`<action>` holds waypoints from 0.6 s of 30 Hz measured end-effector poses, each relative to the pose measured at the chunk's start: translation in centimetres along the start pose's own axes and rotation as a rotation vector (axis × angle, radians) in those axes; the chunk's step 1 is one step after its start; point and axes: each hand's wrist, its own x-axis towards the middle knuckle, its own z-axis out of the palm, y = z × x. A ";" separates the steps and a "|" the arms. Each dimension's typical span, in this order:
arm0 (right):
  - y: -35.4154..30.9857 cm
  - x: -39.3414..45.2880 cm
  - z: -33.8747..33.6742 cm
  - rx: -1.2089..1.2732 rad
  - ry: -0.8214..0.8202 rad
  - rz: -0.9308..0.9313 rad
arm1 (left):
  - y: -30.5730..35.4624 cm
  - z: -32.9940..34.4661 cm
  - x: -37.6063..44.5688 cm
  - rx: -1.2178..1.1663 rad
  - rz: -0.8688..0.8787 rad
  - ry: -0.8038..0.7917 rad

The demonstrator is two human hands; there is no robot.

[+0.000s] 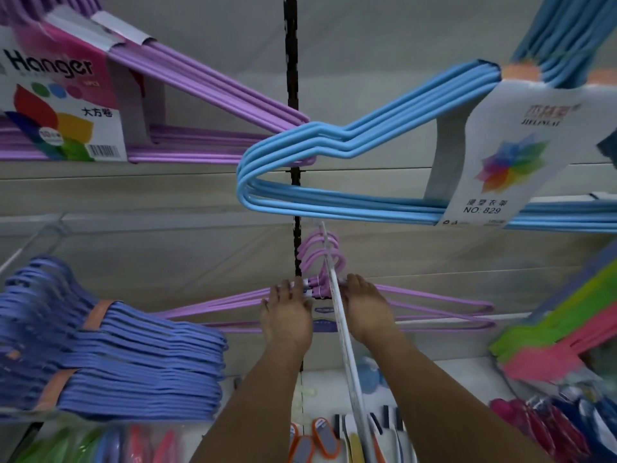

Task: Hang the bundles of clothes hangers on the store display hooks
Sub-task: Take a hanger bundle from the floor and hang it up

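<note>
Seen from above the person's arms, both hands reach up to a long white display hook [337, 312] that runs toward the camera. A bundle of purple hangers [434, 304] has its curled tops threaded over the hook near the back wall, so this bundle looks nearly hung; it probably only needs settling and letting go. Other bundles already hang around it: blue hangers [334, 168] above, violet-blue ones [133, 355] at left. The left hand [287, 317] and right hand [365, 312] curl their fingers around the bundle's neck, one each side of the hook.
</note>
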 end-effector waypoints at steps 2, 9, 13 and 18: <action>0.6 -0.9 -0.6 0.001 -0.006 0.002 | 0.9 -0.3 -1.3 -0.008 0.029 -0.014; 4.4 -7.0 -3.7 0.035 -0.136 -0.005 | 3.8 -0.1 -7.4 -0.061 -0.006 -0.054; 7.6 -11.1 -4.5 0.048 -0.209 0.058 | 4.6 1.9 -11.6 -0.176 0.043 -0.002; 11.0 -16.4 -6.2 0.057 -0.166 0.166 | 7.5 1.6 -15.1 -0.085 0.097 -0.160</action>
